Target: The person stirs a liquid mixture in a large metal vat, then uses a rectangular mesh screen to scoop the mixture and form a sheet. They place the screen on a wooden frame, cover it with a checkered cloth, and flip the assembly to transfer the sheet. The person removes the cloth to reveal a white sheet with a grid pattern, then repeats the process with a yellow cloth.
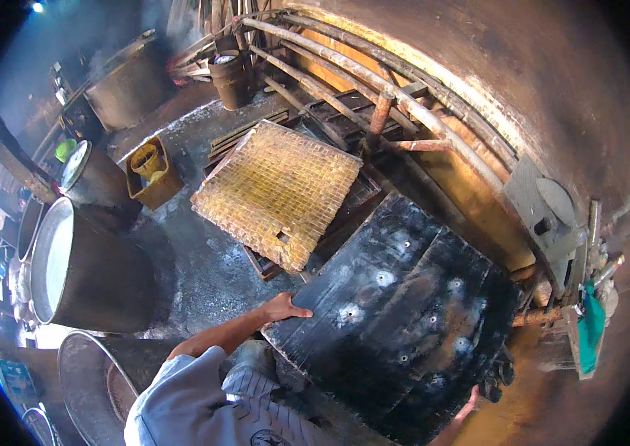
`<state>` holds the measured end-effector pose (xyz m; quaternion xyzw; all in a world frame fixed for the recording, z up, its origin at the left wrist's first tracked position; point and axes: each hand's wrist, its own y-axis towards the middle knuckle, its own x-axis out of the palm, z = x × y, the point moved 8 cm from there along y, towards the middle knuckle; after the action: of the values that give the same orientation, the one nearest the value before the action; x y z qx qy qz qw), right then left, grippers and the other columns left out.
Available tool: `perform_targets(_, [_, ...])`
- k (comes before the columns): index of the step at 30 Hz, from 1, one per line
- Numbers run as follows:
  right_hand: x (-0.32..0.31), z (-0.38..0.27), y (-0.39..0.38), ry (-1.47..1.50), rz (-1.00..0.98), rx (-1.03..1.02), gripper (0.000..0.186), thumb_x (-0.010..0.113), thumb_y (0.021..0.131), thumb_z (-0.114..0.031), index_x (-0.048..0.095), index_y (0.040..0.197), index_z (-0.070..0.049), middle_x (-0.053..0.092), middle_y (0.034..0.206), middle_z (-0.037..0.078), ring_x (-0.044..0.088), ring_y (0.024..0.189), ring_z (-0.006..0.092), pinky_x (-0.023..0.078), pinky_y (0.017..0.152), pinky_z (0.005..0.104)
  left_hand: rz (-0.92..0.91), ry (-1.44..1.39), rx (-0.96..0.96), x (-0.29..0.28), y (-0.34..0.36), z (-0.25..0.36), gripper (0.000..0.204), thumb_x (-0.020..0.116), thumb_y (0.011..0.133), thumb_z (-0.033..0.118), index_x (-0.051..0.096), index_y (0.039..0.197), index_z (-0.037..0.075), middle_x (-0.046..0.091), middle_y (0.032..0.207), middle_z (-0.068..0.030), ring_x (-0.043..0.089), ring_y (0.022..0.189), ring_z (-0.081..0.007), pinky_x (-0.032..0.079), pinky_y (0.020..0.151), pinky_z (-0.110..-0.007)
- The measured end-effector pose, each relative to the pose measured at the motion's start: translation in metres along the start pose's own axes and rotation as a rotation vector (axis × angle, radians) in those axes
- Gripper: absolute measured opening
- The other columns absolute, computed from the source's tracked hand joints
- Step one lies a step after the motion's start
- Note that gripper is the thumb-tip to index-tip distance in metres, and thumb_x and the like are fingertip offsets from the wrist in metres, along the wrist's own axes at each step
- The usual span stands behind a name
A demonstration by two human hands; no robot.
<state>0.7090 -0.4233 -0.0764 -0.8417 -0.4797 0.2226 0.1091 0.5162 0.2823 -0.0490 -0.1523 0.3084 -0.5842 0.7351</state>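
Note:
A large, black, square board (404, 320) with small holes and chalky white spots fills the space in front of my body, tilted. My left hand (283, 308) grips its left edge, thumb on top and fingers hidden underneath. On its lower right edge my right hand (469, 404) is closed, only partly visible past the rim. Just beyond the board's far left side lies a yellowish woven square mat (285, 189) with a small hole near its near corner. It rests on a stack of dark slatted frames (259, 262).
Large metal vats (110, 275) stand on the left, with a yellow square bin (170, 186) behind them. Long poles (374, 70) run along the right wall. A rusty upright post (381, 115) rises among them. A green cloth (590, 327) hangs at far right.

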Motion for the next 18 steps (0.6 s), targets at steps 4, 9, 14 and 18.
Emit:
perform_targets(4, [0.038,-0.096,-0.078,0.023,0.061,-0.199,0.057,0.050,0.096,-0.044,0.041,0.139,-0.007,0.047,0.136,0.008,0.046,0.122,0.0196,0.037,0.101,0.0359,-0.082,-0.267,0.141,-0.044,0.034,-0.038,0.077,0.086,0.065,0.050,0.064,0.114,-0.006,0.069,0.102,-0.0134,0.066,0.093,-0.0248,0.051,0.083,-0.036])
perform_targets(9, [0.144,-0.234,-0.217,0.101,0.056,-0.463,0.053,0.050,0.097,-0.040,0.043,0.137,-0.006,0.050,0.133,0.009,0.049,0.119,0.0201,0.040,0.098,0.0354,-0.345,-0.548,0.024,-0.109,0.063,-0.078,0.087,0.086,0.066,0.048,0.054,0.127,-0.006,0.065,0.113,-0.0153,0.063,0.102,-0.0252,0.049,0.090,-0.037])
perform_targets(14, [0.322,-0.379,-0.382,0.244,-0.156,-0.758,0.049,0.050,0.098,-0.037,0.045,0.134,-0.005,0.052,0.130,0.009,0.052,0.116,0.0206,0.043,0.095,0.0349,-0.471,-0.661,-0.141,-0.131,0.084,-0.130,0.088,0.070,0.080,0.058,0.045,0.138,-0.003,0.060,0.125,-0.0181,0.062,0.108,-0.0284,0.050,0.092,-0.039])
perform_targets(18, [0.493,-0.417,-0.500,0.448,-0.469,-0.800,0.046,0.050,0.098,-0.034,0.047,0.132,-0.004,0.054,0.128,0.009,0.054,0.113,0.0209,0.045,0.093,0.0345,-0.684,-0.747,-0.120,-0.163,0.079,-0.114,0.071,0.060,0.090,0.054,0.047,0.137,0.002,0.052,0.132,-0.0126,0.054,0.115,-0.0229,0.045,0.096,-0.038])
